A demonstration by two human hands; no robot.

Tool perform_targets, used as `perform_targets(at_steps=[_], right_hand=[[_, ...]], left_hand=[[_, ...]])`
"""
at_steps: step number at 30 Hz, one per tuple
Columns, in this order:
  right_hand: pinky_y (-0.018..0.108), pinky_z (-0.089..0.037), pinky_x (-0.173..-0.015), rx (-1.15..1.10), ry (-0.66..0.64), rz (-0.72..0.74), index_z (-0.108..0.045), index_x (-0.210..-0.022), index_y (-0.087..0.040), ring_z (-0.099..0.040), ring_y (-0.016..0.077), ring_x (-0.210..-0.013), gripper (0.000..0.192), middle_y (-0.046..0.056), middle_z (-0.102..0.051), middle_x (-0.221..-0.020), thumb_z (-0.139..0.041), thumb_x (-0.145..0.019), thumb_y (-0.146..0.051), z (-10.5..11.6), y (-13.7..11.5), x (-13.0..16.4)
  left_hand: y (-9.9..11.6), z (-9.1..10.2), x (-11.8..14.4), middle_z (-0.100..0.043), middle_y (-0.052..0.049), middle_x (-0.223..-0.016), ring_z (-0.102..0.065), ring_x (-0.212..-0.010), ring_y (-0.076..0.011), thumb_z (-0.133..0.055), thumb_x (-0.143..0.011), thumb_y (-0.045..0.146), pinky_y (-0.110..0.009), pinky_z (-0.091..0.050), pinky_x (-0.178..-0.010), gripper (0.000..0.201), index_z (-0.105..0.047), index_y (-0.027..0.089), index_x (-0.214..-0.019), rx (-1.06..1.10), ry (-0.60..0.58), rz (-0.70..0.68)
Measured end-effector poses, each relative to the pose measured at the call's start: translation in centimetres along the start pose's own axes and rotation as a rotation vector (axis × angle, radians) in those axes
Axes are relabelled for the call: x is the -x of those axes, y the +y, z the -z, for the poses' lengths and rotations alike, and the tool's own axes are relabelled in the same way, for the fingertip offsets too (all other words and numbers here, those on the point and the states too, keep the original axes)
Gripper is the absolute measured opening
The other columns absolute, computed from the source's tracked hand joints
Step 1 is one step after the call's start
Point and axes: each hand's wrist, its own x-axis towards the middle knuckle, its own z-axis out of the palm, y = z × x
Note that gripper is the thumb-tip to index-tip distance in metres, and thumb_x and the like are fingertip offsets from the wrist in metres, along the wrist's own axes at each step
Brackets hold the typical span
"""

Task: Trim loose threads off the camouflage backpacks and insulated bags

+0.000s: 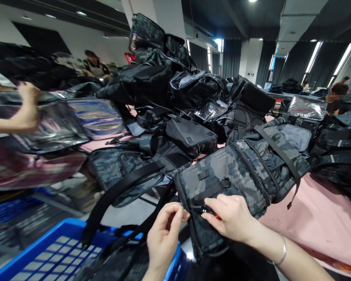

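Hands [199, 222] pinch backpack [236, 179] at table edge [316, 234].

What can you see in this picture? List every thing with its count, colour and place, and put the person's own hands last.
camouflage backpack: one, grey and black, at the near edge of the table, under both hands
piled bags: many, too many to count, black and camouflage, heaped on the table behind
shiny bags: at least two, iridescent, on the left
table cover: one, pink, on the right
crate: one, blue, bottom left
co-worker's hand: one, far left, reaching in
bracelet: one, silver, on the right wrist
left hand: one, pinching at the backpack's front edge
right hand: one, fingertips on a small black and red item, too small to tell, at the backpack's front
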Motion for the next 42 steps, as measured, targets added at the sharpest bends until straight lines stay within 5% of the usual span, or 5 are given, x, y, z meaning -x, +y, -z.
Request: perform_targets(at_steps=[11,15,25,35,42], right_hand=[[0.020,-0.047,-0.064,-0.283,0.205,-0.105,-0.064,-0.092,-0.020,-0.064,0.0128,-0.071,0.022,0.003,-0.069,-0.081,-0.048,-0.090,-0.035,-1.6,1.7,-0.9],[0.023,-0.049,-0.069,-0.383,0.268,-0.199,-0.064,-0.091,-0.019,-0.064,0.0142,-0.072,0.021,0.004,-0.070,-0.084,-0.051,-0.087,-0.035,-1.7,2.2,-1.2],[0.023,-0.051,-0.070,-0.436,0.303,-0.213,-0.064,-0.093,-0.020,-0.066,0.0144,-0.076,0.018,0.003,-0.070,-0.087,-0.055,-0.085,-0.033,-1.4,2.2,-1.1],[0.023,-0.054,-0.068,-0.292,0.488,-0.304,-0.061,-0.099,-0.018,-0.067,0.0158,-0.078,0.021,0.006,-0.070,-0.088,-0.057,-0.084,-0.031,1.6,4.9,1.3],[0.021,-0.054,-0.061,-0.293,0.521,-0.340,-0.061,-0.096,-0.017,-0.066,0.0145,-0.073,0.021,0.005,-0.070,-0.085,-0.056,-0.084,-0.032,1.6,5.2,1.2]], left_hand=[[-0.5,1.4,-0.5,-0.056,-0.002,-0.063,-0.058,-0.066,-0.0167,-0.045,-0.088,0.028,-0.029,-0.049,-0.061,0.030,-0.054,0.019,-0.061,0.082,-0.176,-0.229],[0.1,1.8,-1.5,-0.063,-0.002,-0.076,-0.060,-0.070,-0.0151,-0.061,-0.080,0.024,-0.026,-0.049,-0.064,0.004,-0.063,0.021,-0.080,-0.255,-0.194,-0.430],[1.5,0.4,-3.8,-0.057,-0.001,-0.073,-0.055,-0.064,-0.0119,-0.042,-0.088,0.019,-0.021,-0.043,-0.057,0.016,-0.054,0.019,-0.078,-0.788,-0.444,-0.739],[0.8,1.7,-3.2,-0.049,0.001,-0.068,-0.049,-0.060,-0.0125,-0.042,-0.088,0.024,-0.024,-0.042,-0.055,0.016,-0.045,0.021,-0.073,-0.254,-0.271,-0.330],[3.2,-2.5,-4.1,-0.063,0.000,-0.077,-0.060,-0.073,-0.0127,-0.051,-0.087,0.018,-0.023,-0.047,-0.069,0.010,-0.060,0.021,-0.083,-0.387,-0.380,-0.703]])
